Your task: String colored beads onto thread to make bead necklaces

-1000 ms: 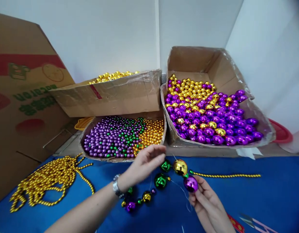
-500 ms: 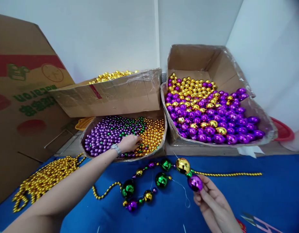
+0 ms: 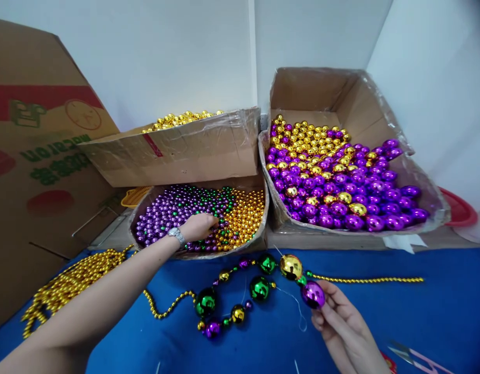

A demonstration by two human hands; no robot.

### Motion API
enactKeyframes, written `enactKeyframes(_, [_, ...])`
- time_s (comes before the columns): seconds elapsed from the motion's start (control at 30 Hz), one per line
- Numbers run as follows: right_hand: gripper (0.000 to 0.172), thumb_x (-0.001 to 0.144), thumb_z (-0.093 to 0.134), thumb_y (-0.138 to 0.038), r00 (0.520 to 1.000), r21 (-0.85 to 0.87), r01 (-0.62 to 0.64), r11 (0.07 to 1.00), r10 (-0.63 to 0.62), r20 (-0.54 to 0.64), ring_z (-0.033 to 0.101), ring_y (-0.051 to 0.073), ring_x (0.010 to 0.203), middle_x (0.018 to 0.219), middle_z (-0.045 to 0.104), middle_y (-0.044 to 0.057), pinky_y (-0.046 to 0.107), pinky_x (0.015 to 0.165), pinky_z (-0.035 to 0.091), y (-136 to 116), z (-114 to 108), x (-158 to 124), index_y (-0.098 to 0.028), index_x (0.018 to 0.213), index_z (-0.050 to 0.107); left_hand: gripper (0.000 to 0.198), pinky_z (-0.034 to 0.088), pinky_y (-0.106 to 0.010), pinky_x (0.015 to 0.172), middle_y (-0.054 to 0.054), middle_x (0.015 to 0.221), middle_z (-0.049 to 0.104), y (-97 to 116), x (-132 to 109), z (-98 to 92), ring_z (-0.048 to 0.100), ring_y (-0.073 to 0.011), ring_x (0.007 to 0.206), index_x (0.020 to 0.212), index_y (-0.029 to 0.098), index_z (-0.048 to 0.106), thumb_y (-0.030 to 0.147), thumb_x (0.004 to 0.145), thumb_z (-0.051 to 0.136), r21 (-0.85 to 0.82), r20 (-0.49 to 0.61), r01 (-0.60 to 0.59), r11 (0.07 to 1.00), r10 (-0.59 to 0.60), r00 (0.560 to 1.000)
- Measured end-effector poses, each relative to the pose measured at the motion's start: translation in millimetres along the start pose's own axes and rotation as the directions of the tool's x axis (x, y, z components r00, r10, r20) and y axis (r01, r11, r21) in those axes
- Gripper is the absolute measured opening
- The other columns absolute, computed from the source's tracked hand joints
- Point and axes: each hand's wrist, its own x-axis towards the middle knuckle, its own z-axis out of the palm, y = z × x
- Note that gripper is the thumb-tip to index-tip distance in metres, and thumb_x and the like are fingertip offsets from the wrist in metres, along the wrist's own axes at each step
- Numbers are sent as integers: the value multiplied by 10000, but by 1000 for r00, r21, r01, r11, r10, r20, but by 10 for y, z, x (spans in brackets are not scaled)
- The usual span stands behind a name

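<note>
My left hand (image 3: 199, 226), with a watch on its wrist, reaches into the low cardboard box (image 3: 259, 234) of small purple, green and gold beads; its fingers are curled down among the beads, and what they grip is hidden. At the lower right, my right hand (image 3: 343, 324) pinches a large purple ball (image 3: 312, 294) at the end of a bead strand (image 3: 240, 291). That strand of green, gold and purple balls curls across the blue cloth (image 3: 419, 322), with a thin thread trailing from it.
A big box (image 3: 426, 208) of large purple and gold balls stands at the back right. Another box (image 3: 177, 150) of gold balls sits above the low one. A heap of gold bead chains (image 3: 64, 288) lies left, scissors (image 3: 413, 356) at lower right, a large carton (image 3: 33, 156) far left.
My left hand left the strand, went into the small-bead box and has since shifted slightly left there. My right hand keeps its hold on the purple ball.
</note>
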Motion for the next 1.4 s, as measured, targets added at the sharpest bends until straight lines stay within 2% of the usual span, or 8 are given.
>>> enactKeyframes(0.33, [282,767,714,-324,1000,-25,-7,1000,7,12,492,88,640,870,586,17,199,560,430,11,64,13,-236,1019,623,86,464,-365,746,-122,758,665,116,79,201,627,-255,789,778,162,635,166,770,549,-140,-55,92,986,-101,993])
enactKeyframes(0.57, [337,727,747,-350,1000,-58,5,998,-6,-29,497,93,625,850,586,22,208,550,411,26,65,-4,-232,1018,626,328,517,-302,707,-113,962,661,550,-69,-103,645,-190,807,1118,133,535,337,912,381,-579,-172,-25,815,-91,981])
enactKeyframes(0.63, [336,749,727,-357,1000,-81,15,997,-17,-26,499,95,640,855,581,20,207,561,407,25,81,-1,-236,1041,614,331,523,-277,714,-107,999,633,763,-188,-166,640,-160,827,1176,142,472,330,938,341,-795,-166,-75,602,-97,981])
enactKeyframes(0.7, [322,782,696,-358,999,-107,25,994,-27,-22,500,95,662,871,573,15,204,582,406,23,100,5,-243,1066,598,259,520,-252,697,-72,954,610,978,-299,-197,628,-133,795,1117,161,500,309,919,425,-980,-98,-79,180,-97,990])
enactKeyframes(0.77, [307,806,671,-359,999,-131,36,991,-39,-20,498,93,675,871,562,8,200,596,402,23,115,10,-247,1080,586,178,509,-227,657,-40,892,586,1164,-378,-207,614,-118,756,1023,163,545,270,884,515,-972,-8,-23,-233,-64,998])
enactKeyframes(0.87, [297,823,651,-364,998,-164,55,985,-60,-24,495,95,678,841,549,-1,200,597,395,25,117,9,-246,1085,578,104,496,-208,609,-28,848,572,1349,-431,-196,607,-116,725,931,147,568,218,856,568,-894,66,43,-447,-36,997])
enactKeyframes(1.03, [301,827,644,-375,996,-192,68,979,-77,-35,499,104,690,840,544,-3,212,611,405,21,96,-11,-249,1091,570,76,496,-213,604,-28,842,573,1471,-447,-144,603,-121,727,894,138,569,197,847,583,-869,98,55,-492,-61,993])
enactKeyframes(1.4, [327,823,645,-389,995,-237,71,969,-85,-49,512,108,698,842,552,-1,221,625,418,39,84,-7,-242,1103,564,128,483,-207,604,-5,825,547,1557,-506,-126,581,-108,748,916,163,553,196,819,630,-911,73,14,-413,-126,989])
